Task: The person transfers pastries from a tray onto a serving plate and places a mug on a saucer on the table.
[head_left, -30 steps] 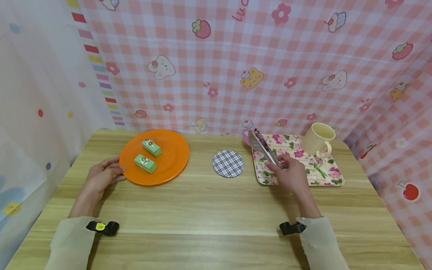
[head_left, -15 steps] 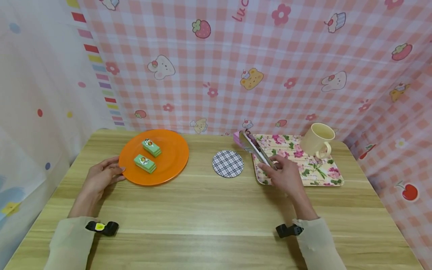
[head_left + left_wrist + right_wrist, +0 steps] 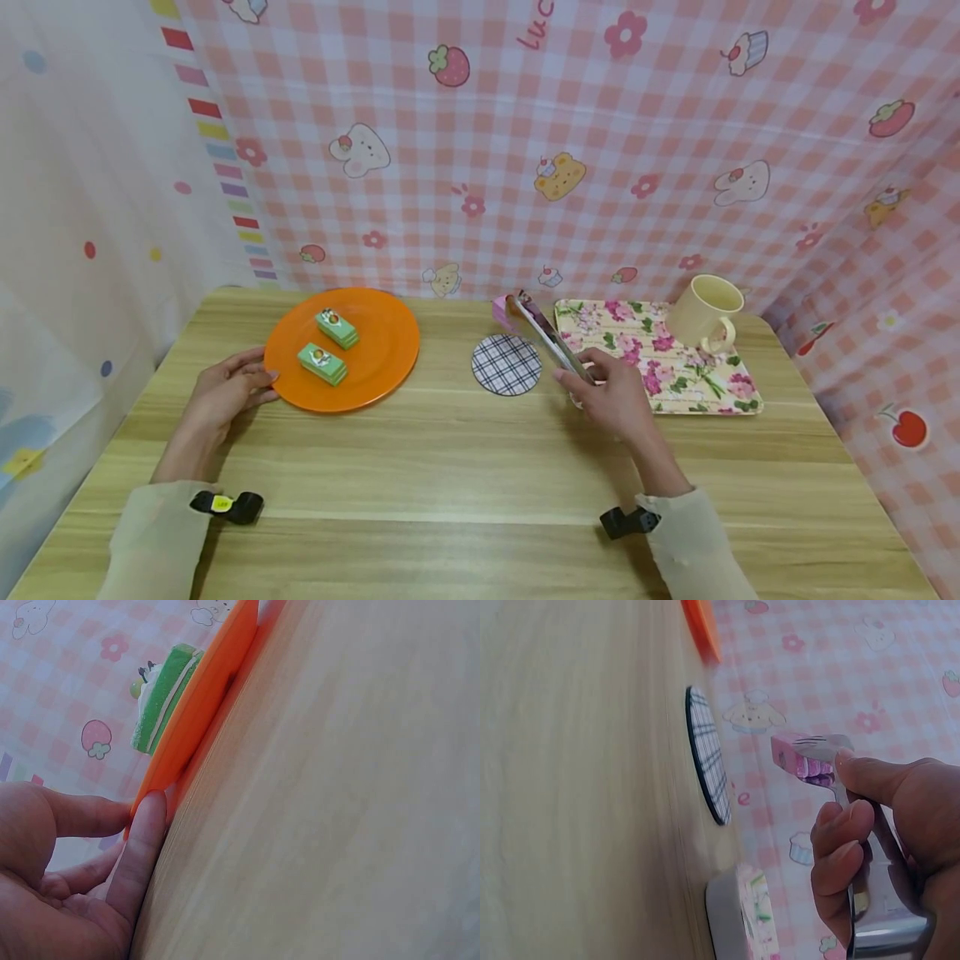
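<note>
My left hand (image 3: 225, 387) pinches the near-left rim of an orange plate (image 3: 386, 354), thumb above and a finger at its underside in the left wrist view. Two green layered cake slices, an upper one (image 3: 337, 327) and a lower one (image 3: 322, 364), sit on the plate. My right hand (image 3: 617, 398) grips metal tongs (image 3: 553, 335), fingers and thumb curled round both arms. Between the tongs' fork-like ends is a pink cake piece (image 3: 791, 754), held in the air beyond the round checked coaster (image 3: 506, 364). The tongs partly cover the piece in the head view.
A floral tray (image 3: 712, 392) lies at the right, its left part behind my right hand. A cream mug (image 3: 701, 310) stands on its far right. The coaster lies on the wooden table (image 3: 420, 475) between plate and tray. A checked cloth (image 3: 487, 125) hangs behind.
My right hand has moved left, carrying the tongs and the pink cake piece from over the tray's left edge to beyond the coaster. My left hand and the plate have stayed put.
</note>
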### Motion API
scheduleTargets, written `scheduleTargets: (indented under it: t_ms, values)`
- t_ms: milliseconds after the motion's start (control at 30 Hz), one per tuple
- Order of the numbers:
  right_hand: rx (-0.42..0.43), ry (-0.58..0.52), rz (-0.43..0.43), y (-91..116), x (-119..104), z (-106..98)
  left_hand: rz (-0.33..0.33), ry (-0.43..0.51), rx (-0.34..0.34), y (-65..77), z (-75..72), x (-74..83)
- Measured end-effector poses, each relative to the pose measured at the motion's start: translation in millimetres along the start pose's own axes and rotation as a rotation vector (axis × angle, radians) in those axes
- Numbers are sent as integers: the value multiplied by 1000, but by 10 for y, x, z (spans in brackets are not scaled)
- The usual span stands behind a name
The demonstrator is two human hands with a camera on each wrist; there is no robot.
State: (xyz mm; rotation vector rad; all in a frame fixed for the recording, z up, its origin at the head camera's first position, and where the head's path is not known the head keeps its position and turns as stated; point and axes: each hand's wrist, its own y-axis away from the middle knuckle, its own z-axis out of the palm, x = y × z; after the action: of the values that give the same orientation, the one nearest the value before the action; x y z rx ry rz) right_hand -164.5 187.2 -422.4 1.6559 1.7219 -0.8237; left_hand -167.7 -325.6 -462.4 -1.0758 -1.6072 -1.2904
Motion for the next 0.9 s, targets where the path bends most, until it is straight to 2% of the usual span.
scheduleTargets:
  t_ms: [167, 500, 900]
  values:
    - [-7, -18, 4, 26, -44, 78, 10, 3, -2, -6, -7, -12]
    - [-82, -86, 17, 89, -114, 238, 5, 8, -8, -15, -10, -17]
    - [-107, -44, -57, 142, -300, 511, 12, 34, -17, -25, -26, -34]
